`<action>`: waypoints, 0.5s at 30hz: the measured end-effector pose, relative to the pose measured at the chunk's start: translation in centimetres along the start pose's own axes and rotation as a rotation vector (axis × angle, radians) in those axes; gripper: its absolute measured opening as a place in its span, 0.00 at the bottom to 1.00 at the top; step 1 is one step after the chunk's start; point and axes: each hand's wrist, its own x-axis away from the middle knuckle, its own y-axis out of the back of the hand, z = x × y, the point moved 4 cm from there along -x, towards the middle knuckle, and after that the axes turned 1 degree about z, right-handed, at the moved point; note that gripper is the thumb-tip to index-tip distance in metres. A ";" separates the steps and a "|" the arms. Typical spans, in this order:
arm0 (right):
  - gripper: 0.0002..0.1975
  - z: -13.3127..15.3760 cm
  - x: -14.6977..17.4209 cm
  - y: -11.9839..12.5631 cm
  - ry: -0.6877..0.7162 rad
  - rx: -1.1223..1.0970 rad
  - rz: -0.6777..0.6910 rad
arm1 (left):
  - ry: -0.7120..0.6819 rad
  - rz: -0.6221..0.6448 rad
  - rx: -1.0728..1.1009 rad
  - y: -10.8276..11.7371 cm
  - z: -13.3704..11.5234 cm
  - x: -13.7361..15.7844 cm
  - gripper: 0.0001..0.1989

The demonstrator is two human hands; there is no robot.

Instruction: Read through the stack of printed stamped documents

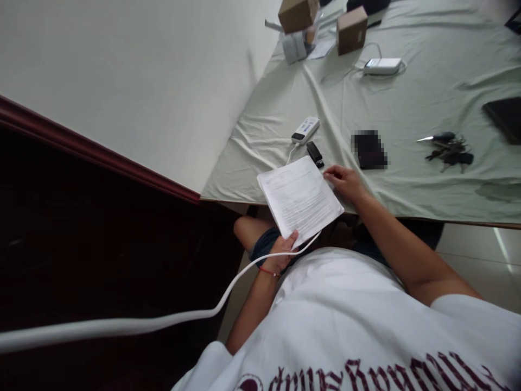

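A stack of printed white papers (301, 198) lies tilted in front of me, over my lap and the table's near edge. My left hand (283, 251) grips its bottom edge, thumb on top and fingers hidden underneath. At the right edge of the papers, my right hand (345, 183) has its fingers pinched together at the sheets' side; the exact contact is small and blurred. Just beyond the top edge are a black clip-like object (315, 154) and a white device with a small dark screen (305, 130). A white cable (228, 293) runs past my left wrist.
On the green-covered table (407, 190) lie a bunch of keys (450, 151), a pixelated dark rectangle (369, 150) and a white device with a cable (382, 66). Cardboard boxes (351, 31) stand at the back. A wall (163, 81) borders the table's left side.
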 end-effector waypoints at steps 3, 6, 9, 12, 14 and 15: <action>0.14 0.2 0.1 0.1 -0.007 0.061 -0.061 | -0.064 -0.007 -0.025 -0.1 -0.3 0.2 0.23; 0.20 1.0 0.5 0.0 -0.071 -0.048 -0.048 | -0.111 -0.015 -0.081 -0.5 -1.3 0.8 0.33; 0.26 1.9 1.2 -0.8 -0.238 -0.281 0.160 | -0.209 0.058 -0.199 -1.1 -2.7 1.3 0.37; 0.23 2.8 2.0 -1.1 -0.396 -0.487 0.337 | -0.283 0.165 -0.268 -1.4 -3.5 1.4 0.33; 0.20 3.2 2.3 -0.9 -0.450 -0.589 0.357 | -0.286 0.216 -0.272 -1.2 -3.3 1.2 0.30; 0.20 3.3 2.3 -0.7 -0.476 -0.618 0.347 | -0.276 0.237 -0.272 -1.1 -3.1 1.0 0.29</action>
